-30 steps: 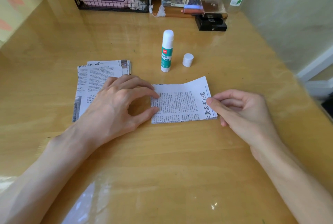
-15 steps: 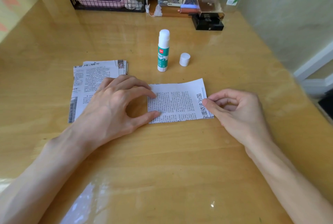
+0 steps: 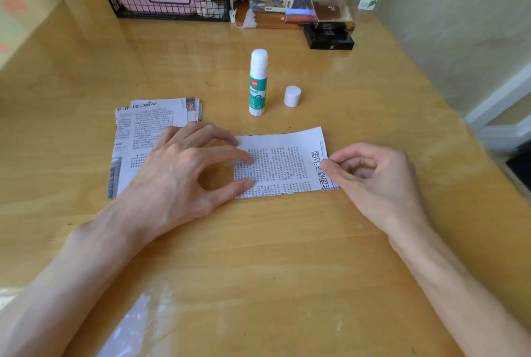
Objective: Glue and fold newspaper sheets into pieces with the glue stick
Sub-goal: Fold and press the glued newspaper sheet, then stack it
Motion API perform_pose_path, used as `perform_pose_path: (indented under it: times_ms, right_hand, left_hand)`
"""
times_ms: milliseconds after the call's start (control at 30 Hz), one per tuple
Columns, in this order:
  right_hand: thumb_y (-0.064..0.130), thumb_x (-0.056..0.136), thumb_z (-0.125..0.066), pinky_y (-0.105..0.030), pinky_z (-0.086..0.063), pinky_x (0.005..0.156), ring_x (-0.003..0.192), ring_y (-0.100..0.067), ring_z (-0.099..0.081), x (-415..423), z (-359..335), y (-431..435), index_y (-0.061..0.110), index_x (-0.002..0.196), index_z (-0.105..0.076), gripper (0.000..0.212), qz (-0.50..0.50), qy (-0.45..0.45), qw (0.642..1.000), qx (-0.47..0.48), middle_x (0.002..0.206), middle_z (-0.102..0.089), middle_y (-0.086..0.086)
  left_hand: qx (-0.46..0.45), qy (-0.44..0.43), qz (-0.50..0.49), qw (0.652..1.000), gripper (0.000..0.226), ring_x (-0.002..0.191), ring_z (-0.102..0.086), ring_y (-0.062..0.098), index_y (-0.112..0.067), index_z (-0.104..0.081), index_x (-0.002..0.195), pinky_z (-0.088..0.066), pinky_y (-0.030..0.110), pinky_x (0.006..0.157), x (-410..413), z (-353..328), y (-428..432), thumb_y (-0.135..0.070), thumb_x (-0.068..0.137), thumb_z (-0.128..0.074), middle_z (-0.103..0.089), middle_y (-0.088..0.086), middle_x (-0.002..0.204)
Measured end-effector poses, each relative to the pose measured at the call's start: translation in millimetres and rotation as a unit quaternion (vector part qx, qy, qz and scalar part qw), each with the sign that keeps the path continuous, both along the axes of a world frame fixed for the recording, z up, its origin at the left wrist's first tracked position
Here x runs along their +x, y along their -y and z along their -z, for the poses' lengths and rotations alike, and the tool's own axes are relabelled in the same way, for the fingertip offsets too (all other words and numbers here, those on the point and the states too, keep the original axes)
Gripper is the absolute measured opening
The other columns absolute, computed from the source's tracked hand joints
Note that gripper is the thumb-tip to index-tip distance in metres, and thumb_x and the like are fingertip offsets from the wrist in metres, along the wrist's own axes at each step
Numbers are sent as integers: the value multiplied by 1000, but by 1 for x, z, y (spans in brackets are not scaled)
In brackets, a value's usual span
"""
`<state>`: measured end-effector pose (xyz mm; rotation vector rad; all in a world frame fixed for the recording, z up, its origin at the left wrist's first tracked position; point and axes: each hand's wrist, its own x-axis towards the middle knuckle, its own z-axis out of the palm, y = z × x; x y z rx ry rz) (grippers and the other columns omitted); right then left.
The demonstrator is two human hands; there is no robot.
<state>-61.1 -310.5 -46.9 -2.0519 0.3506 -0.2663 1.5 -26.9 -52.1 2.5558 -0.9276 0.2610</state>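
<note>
We judge the job partly done. One folded piece (image 3: 284, 164) lies flat on the worktop (image 3: 258, 256), just in front of the glue stick (image 3: 258, 83), which stands upright and uncapped with its cap (image 3: 292, 96) close on its right. Our hands are apart. The left hand (image 3: 178, 172) presses thumb and fingertips onto the piece's left end, while the right hand (image 3: 373, 175) seems to pinch its right edge between thumb and forefinger. The stack of sheets (image 3: 138, 138), in front of the glue stick and to its left, looks yet to be glued and folded. We cannot tell whether glue is inside the fold or how many sheets the stack holds. The left hand hides the piece's left end and part of the stack.
</note>
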Motion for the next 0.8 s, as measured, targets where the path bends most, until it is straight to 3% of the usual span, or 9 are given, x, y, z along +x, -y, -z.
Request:
perform_pose_path:
  times_ms: [200,367,567,633,700,800]
  right_hand:
    - [23,83,-89,-24,-47,56,52,-6,-60,2,3,-1,26,75,-74,17,8,5,999,-34,66,-70,8]
    - [25,83,-89,-14,-38,48,47,-5,-51,0,2,-2,32,86,-70,20,3,11,997,-81,67,-66,15]
    - [20,86,-85,-27,-44,56,51,-10,-53,-2,3,-8,32,90,-71,18,-18,46,990,-132,69,-61,13]
    - [20,86,-83,-26,-49,65,64,-10,-58,-3,3,-12,28,92,-75,13,-39,88,980,-175,77,-62,13]
    - [25,90,-79,-22,-49,86,93,-10,-63,-3,6,-19,22,101,-77,12,-85,127,960,-236,99,-66,12]
    - [39,96,-67,-30,-41,104,120,-14,-58,-1,11,-25,18,118,-77,31,-160,135,932,-294,125,-67,5]
  left_hand:
    - [19,0,4,1000,43,126,-51,14,-54,-69,125,-35,38,102,0,0,0,-74,93,-48,-58,-17,129]
    - [23,0,6,1000,44,127,-50,14,-54,-69,125,-33,36,103,0,0,0,-74,93,-46,-57,-17,130]
    - [28,7,4,1000,43,126,-51,14,-54,-68,126,-36,39,102,-1,1,0,-73,95,-46,-57,-17,130]
    - [30,9,5,999,44,126,-51,14,-53,-69,126,-36,40,103,-1,1,0,-73,95,-46,-57,-16,130]
    - [30,8,3,1000,44,126,-50,13,-54,-68,126,-34,38,103,0,1,0,-74,94,-45,-57,-17,130]
    - [30,13,2,999,42,126,-50,13,-54,-68,125,-31,34,101,1,2,0,-73,94,-48,-57,-17,129]
